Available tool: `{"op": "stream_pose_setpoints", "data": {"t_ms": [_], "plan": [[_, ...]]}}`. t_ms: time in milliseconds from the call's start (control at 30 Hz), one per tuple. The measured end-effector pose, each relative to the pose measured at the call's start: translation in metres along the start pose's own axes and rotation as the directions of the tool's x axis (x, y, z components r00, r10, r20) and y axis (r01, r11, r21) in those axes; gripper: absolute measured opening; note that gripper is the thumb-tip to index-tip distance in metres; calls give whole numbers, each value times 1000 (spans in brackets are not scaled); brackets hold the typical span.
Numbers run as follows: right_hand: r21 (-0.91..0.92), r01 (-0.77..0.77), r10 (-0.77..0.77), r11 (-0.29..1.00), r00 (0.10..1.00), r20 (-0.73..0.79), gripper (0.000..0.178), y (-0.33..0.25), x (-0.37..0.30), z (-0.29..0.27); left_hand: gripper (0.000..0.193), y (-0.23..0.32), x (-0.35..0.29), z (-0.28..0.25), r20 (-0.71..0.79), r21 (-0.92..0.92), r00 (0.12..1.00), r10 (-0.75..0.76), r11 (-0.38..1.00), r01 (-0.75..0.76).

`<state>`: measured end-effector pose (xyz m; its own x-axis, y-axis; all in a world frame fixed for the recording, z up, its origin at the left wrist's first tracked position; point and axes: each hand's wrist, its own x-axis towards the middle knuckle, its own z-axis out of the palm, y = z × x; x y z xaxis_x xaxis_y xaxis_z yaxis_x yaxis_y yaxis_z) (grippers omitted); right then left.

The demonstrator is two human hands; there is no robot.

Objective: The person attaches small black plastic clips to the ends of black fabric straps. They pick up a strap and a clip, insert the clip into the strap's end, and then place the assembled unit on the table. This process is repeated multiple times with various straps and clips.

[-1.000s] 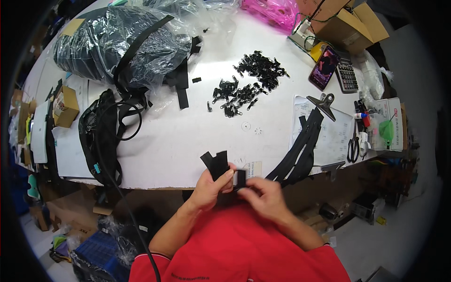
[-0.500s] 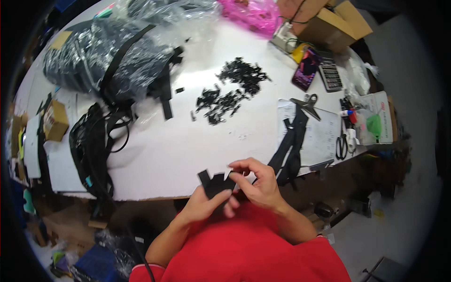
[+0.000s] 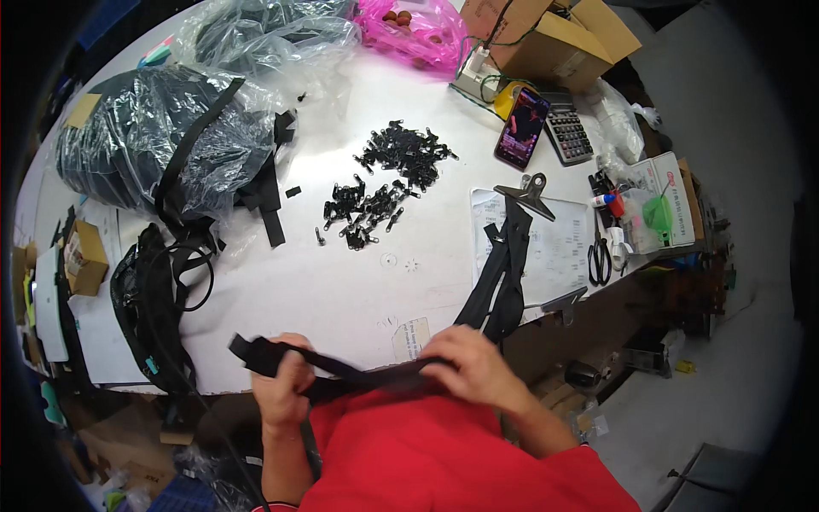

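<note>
My left hand (image 3: pixel 284 386) is closed round one end of a long black zipper tape (image 3: pixel 256 355), and a short folded end sticks out beyond the fist. The tape stretches sideways in front of my red shirt, slightly blurred in its middle. My right hand (image 3: pixel 472 365) grips the other part between thumb and fingers. Beyond my hands lie two loose heaps of small black zipper sliders, the far heap (image 3: pixel 409 155) and the near heap (image 3: pixel 363 209). More black zipper tapes (image 3: pixel 503 277) lie over the table's front edge beside my right hand.
A clipboard with papers (image 3: pixel 559 239), scissors (image 3: pixel 600 260), a phone (image 3: pixel 522 128) and a calculator (image 3: pixel 568 132) lie right. Behind stand a cardboard box (image 3: pixel 563 51) and a pink bag (image 3: pixel 409 38). Plastic-wrapped black rolls (image 3: pixel 153 136) and a black bag (image 3: pixel 145 299) fill the left.
My hands have moved apart, the left one going left. The black tape, bunched between them before, now stretches across. The view has shifted, so the table things appear farther left and slightly lower.
</note>
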<state>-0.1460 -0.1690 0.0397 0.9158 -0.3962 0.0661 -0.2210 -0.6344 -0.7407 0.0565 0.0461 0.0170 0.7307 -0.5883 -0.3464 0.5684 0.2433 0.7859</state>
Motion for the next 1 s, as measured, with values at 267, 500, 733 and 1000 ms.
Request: {"op": "stream_pose_setpoints", "data": {"t_ms": [267,500,733,1000], "plan": [[562,-213,174,799,977,123,12,-40,24,25,30,-36,-19,37,313,435,948,60,878,-199],[532,-225,217,816,973,79,15,-44,27,29,29,-30,-7,33,459,564,871,175,700,-438],[651,-343,308,678,936,172,16,-37,20,35,28,-25,-1,33,545,553,787,288,582,-596],[186,-151,184,971,967,-176,15,27,94,42,18,-34,0,30,368,612,839,400,576,-543]]}}
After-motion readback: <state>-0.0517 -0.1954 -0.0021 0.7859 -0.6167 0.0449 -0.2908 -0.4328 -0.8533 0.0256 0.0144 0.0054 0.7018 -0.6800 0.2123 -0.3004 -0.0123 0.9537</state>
